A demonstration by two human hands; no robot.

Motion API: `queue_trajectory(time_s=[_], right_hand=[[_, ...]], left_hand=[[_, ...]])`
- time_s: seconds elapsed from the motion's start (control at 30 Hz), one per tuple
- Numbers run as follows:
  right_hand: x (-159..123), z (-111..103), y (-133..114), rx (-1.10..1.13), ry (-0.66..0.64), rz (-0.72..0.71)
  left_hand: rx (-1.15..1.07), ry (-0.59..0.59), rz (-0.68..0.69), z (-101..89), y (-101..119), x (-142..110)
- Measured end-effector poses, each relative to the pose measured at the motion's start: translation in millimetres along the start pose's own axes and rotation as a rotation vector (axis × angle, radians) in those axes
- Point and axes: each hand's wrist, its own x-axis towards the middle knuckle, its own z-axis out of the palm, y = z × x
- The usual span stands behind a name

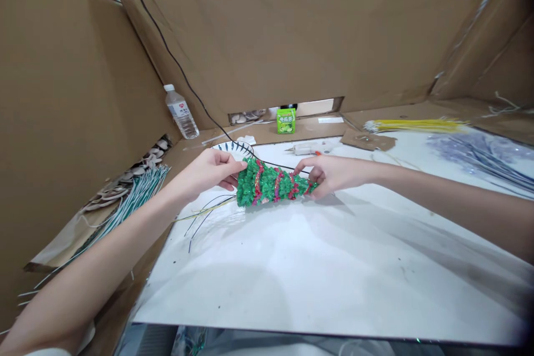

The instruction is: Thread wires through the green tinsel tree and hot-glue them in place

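Note:
A small green glitter tree (270,183) with pink bands lies on its side above a white work sheet (325,267). My left hand (211,171) pinches its wide base at the left. My right hand (329,173) grips its narrow tip at the right. Both hands are closed on it. Thin wires (204,214) trail out from under the tree's base toward the left.
Cardboard walls enclose the bench. A water bottle (181,112) and a green carton (286,120) stand at the back. A glue gun (308,148) and a patterned plate (233,148) lie behind the hands. Green-white wire stems (133,203) lie left, yellow stems (413,125) and silvery sprigs (479,156) right.

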Motion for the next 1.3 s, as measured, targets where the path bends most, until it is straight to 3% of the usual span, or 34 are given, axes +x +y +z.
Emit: queue_trajectory(time_s=[0.17,0.5,0.7,0.83,0.93,1.07,1.17,1.3], right_hand=[[3.1,-3.7,3.1,-0.108,-0.025,-0.042],[8.1,-1.6,-7.3,-0.407,0.118,-0.098],[-4.6,-14.7,-13.2,-0.309,0.107,-0.122],[-31.8,-40.0,-7.8,-0.233,0.228,-0.093],[-59.0,-62.1,10.3,-0.255,0.332,0.003],[-86.7,-85.3,53.2,-0.414,0.332,0.320],[-93.5,-92.5,84.9,-0.385,0.366,0.517],[-88.3,-88.5,108.4,-0.322,0.391,0.560]], left_hand=[[0.044,-0.065,-0.055,0.9,4.6,-2.7],[0.310,-0.064,0.017,-2.6,9.6,-7.9],[0.337,-0.081,0.052,-1.7,7.7,-7.3],[0.371,-0.094,0.062,-1.3,8.9,-8.0],[0.404,-0.093,0.070,-1.2,10.8,-9.3],[0.433,-0.095,0.070,-3.5,9.9,-10.1],[0.434,-0.115,0.077,-5.8,6.4,-8.1],[0.429,-0.137,0.085,-7.5,2.4,-3.2]])
